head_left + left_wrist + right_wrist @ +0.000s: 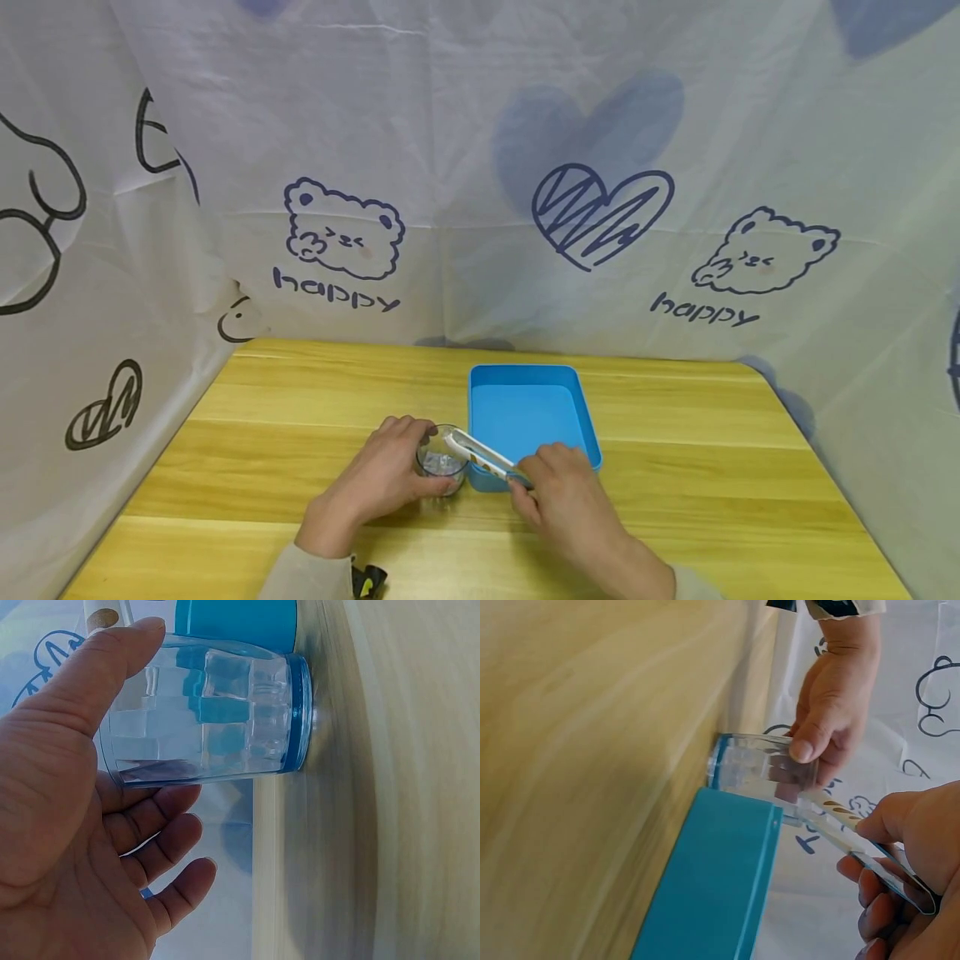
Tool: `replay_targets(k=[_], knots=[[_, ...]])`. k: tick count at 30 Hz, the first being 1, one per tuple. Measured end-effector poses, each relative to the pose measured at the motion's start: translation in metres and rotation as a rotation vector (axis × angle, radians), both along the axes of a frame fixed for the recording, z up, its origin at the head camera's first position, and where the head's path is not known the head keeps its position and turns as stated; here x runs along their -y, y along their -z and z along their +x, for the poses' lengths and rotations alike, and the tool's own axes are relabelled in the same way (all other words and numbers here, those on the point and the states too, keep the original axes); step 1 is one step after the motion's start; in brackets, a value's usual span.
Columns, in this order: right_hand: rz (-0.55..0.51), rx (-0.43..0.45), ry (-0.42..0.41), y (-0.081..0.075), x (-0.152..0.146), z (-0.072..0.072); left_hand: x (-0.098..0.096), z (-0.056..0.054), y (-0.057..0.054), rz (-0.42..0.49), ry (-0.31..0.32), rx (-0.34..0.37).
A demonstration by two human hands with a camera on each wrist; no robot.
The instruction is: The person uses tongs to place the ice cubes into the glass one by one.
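Note:
A clear glass cup [452, 482] stands on the table, with clear, ice-like pieces [439, 463] in its lower part. My left hand [382, 475] grips the cup from the left, the thumb on the near side and fingers on the far side. In my right hand [573, 504] are tongs [486, 457] with white tips and a metallic handle end. The tongs slant down to the left, their tips inside the cup's mouth. In the left wrist view the glass [225, 712] shows a blue-tinted base. Whether the tongs pinch a piece, I cannot tell.
A shallow blue box [528, 417], open at the top, stands just right of the cup, very close to it. Everything rests on a wooden table [697, 483]. A white printed cloth [465, 250] hangs behind and at the sides.

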State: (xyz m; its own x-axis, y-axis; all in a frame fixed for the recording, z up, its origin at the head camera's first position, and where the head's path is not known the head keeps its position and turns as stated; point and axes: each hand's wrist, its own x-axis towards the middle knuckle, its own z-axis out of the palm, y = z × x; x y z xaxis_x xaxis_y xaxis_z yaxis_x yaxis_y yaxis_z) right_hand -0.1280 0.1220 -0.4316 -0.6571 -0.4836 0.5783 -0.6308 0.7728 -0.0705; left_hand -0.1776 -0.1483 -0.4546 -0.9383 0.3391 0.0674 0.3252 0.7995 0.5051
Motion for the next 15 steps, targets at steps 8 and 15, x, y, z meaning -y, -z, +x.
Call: replay_targets(k=[8,15], knots=[[-0.032,-0.062,-0.025,0.0095,0.0001,-0.0015,-0.0001,0.0,-0.0008,0.006,0.0,-0.001],[-0.043,-0.062,-0.023,0.0103,0.0,-0.0019,-0.0002,0.0,-0.0011,0.004,-0.003,0.003]])
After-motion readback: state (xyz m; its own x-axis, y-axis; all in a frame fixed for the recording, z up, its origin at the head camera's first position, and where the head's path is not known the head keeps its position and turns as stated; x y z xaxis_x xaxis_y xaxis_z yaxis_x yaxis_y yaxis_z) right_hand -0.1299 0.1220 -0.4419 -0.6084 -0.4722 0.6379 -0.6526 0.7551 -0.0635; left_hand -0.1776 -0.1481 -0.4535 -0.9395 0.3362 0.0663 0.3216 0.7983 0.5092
